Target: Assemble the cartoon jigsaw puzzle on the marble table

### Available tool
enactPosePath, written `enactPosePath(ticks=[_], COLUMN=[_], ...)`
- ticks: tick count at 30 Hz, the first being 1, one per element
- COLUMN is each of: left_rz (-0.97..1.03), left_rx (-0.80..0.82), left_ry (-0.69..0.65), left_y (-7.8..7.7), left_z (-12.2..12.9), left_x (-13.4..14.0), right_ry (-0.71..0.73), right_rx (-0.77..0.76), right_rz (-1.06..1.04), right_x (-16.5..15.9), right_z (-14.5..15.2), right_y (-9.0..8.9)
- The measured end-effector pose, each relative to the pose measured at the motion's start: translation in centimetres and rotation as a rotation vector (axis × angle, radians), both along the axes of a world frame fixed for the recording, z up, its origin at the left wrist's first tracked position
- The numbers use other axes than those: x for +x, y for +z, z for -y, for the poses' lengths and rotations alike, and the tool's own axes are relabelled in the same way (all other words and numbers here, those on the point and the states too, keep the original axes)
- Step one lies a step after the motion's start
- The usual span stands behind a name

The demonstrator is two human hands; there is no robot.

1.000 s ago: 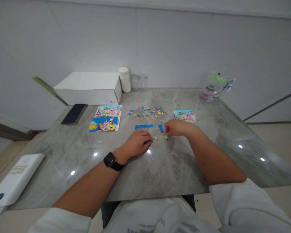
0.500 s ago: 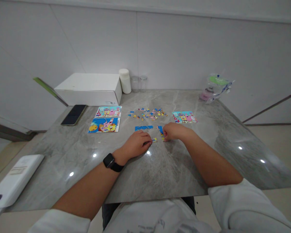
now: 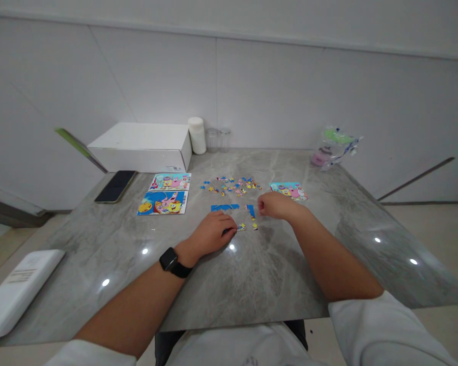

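My left hand (image 3: 212, 233) lies low over the left part of a partly joined jigsaw frame, its fingers stretched and a gap between thumb and forefinger. The fingertips are beside yellowish puzzle pieces (image 3: 241, 226), and the palm hides the frame's left side. Blue edge pieces (image 3: 225, 207) run along its top. A blue corner strip (image 3: 251, 211) stands at the right, with a yellow piece (image 3: 255, 226) below it. My right hand (image 3: 272, 204) is curled just right of that strip, apart from it; whether its fingers hold a piece is hidden. Loose puzzle pieces (image 3: 232, 186) lie scattered behind.
Cartoon picture cards (image 3: 163, 202) lie at the left, and another picture card (image 3: 295, 191) lies behind my right hand. A phone (image 3: 116, 186), white box (image 3: 137, 142), white bottle (image 3: 197, 136), glasses (image 3: 218, 140), plastic bag (image 3: 334, 147) and white device (image 3: 25, 290) stand around the grey table (image 3: 244, 290).
My right hand has come off the right strip and moved slightly up and right, uncovering its pieces. My left hand stays in place. The view has tilted up a little.
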State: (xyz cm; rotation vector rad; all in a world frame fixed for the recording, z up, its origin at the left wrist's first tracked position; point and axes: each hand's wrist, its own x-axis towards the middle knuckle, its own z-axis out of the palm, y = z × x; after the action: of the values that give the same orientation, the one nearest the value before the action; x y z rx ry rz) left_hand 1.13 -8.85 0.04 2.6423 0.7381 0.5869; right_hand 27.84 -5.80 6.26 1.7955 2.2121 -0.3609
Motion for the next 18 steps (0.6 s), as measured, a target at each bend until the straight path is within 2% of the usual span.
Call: enactPosePath(ticks=[6,9,11,14,18], left_rz=[0.055,0.094,0.12,0.157,0.181], left_rx=[0.002,-0.018,-0.036,-0.061,-0.096], left_ry=[0.015,0.037,0.056,0.073,0.075], left_y=[-0.3,-0.4,-0.4,-0.4,-0.3], left_z=[-0.2,-0.3,-0.3,-0.4,-0.3], left_x=[-0.2,-0.2,-0.2,-0.2,-0.1], right_ry=[-0.108,-0.159,-0.143,-0.107,-0.088], right_rx=[0.185,0.265,0.337,0.361,0.345], right_rz=[-0.1,-0.144,-0.183,-0.182,-0.177], right_x=[0.7,0.6,0.3,0.0,0.1], right_z=[-1.3,-2.0,-2.3,-2.7,-3.1], right_y=[-1.5,-3.1,-4.3,-5.7,-6.3])
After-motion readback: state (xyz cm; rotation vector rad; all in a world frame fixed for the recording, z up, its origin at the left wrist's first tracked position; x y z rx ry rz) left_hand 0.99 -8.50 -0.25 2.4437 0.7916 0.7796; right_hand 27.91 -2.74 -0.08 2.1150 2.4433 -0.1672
